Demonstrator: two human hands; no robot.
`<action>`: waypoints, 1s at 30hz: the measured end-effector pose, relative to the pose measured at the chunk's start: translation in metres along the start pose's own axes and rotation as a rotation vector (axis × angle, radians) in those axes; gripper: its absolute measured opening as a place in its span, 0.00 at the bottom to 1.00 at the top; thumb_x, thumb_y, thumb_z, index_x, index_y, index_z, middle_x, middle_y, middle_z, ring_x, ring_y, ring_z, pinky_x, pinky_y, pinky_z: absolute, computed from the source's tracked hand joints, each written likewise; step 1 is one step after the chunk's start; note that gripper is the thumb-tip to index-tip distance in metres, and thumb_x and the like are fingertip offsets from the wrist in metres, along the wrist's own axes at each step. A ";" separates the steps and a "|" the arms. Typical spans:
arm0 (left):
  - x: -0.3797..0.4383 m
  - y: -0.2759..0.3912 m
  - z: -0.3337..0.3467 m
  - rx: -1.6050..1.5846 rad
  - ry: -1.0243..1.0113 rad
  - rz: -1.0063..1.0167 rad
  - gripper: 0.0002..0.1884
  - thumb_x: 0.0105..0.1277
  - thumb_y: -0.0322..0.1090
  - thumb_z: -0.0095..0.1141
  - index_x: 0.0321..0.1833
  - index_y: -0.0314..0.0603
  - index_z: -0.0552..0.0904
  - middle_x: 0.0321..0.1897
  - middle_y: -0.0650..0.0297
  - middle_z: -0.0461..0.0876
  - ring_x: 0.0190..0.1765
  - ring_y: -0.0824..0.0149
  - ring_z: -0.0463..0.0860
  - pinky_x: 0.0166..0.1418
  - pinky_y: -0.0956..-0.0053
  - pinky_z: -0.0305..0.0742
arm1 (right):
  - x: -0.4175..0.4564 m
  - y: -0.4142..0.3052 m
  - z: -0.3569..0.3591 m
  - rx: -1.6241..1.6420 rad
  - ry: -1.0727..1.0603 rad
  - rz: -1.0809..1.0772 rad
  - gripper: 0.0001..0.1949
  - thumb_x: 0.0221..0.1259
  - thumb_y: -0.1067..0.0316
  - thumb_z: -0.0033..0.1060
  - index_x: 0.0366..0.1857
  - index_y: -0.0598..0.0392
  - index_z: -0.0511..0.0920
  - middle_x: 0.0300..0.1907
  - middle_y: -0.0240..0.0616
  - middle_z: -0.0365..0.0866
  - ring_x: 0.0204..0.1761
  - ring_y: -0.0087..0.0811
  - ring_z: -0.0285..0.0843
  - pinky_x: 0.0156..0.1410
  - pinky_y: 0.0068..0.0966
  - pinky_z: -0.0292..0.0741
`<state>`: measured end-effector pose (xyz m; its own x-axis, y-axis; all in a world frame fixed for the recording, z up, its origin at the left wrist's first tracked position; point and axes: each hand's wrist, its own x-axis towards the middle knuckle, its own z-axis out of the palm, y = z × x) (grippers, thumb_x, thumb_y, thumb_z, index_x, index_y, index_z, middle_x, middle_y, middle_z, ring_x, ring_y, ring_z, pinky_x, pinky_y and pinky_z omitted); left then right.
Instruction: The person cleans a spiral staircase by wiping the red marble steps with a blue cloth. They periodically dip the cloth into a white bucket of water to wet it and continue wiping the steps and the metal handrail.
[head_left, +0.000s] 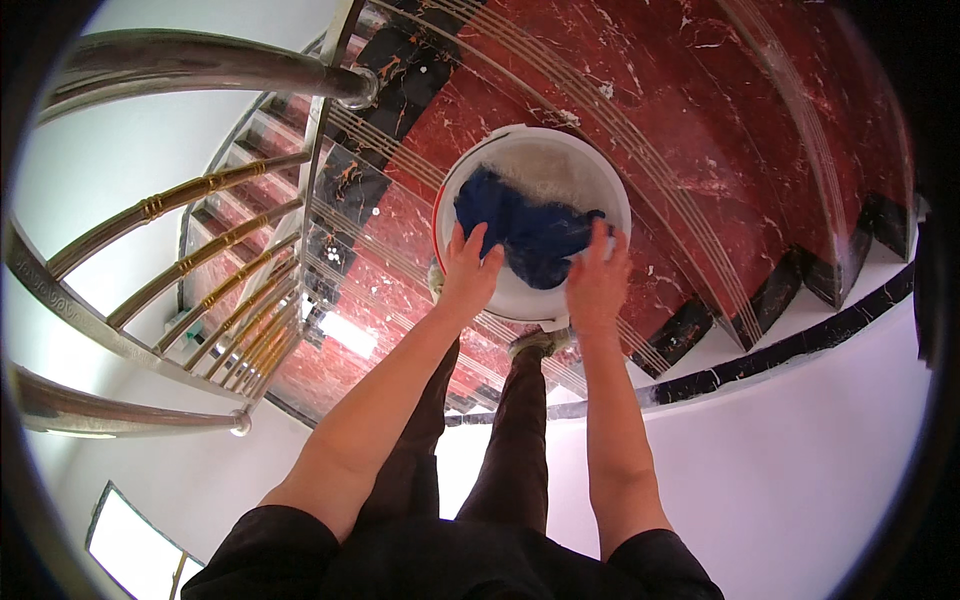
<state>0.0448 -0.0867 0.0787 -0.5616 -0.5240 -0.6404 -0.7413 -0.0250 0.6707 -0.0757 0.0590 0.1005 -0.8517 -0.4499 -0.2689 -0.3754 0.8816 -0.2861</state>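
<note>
A round white bucket (517, 302) stands on the red marble-patterned stairs in front of me, with cloudy water (551, 161) inside. A dark blue cloth (525, 229) lies bunched and wet in it. My left hand (471, 276) reaches over the near left rim with fingers apart, its fingertips at the cloth's left edge. Over the right rim, my right hand (601, 289) has its blurred fingertips by the cloth's right end. Whether those fingers pinch the cloth is not clear.
Metal railing with gold-trimmed balusters (202, 255) runs along the left. Red steps (697, 135) with grooved strips rise ahead and to the right. A black skirting band (750, 375) borders the white wall (787, 465). My shoe (541, 341) is close to the bucket.
</note>
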 end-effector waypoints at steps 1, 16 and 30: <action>0.003 -0.004 0.005 -0.007 0.000 -0.029 0.29 0.69 0.47 0.51 0.69 0.41 0.67 0.73 0.35 0.49 0.75 0.39 0.50 0.75 0.57 0.52 | 0.003 -0.014 0.003 -0.038 -0.031 -0.079 0.28 0.55 0.69 0.61 0.64 0.46 0.67 0.66 0.52 0.60 0.63 0.59 0.62 0.56 0.50 0.74; 0.049 0.011 0.004 -0.750 -0.078 -0.629 0.36 0.67 0.63 0.49 0.72 0.59 0.56 0.72 0.53 0.55 0.71 0.53 0.59 0.70 0.51 0.59 | 0.053 -0.031 0.071 0.898 -0.405 0.331 0.17 0.54 0.67 0.51 0.44 0.68 0.77 0.40 0.53 0.81 0.44 0.52 0.79 0.50 0.37 0.74; 0.049 0.025 0.016 -1.250 -0.407 -0.290 0.22 0.67 0.56 0.51 0.50 0.46 0.79 0.36 0.60 0.82 0.39 0.63 0.82 0.42 0.65 0.79 | -0.020 -0.121 -0.040 0.500 -0.057 0.016 0.14 0.55 0.58 0.61 0.34 0.59 0.76 0.39 0.53 0.77 0.40 0.55 0.77 0.43 0.45 0.74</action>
<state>-0.0071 -0.0996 0.0585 -0.6727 -0.0844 -0.7351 -0.1446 -0.9593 0.2425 -0.0278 -0.0327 0.1774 -0.8292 -0.4562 -0.3230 -0.1291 0.7185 -0.6834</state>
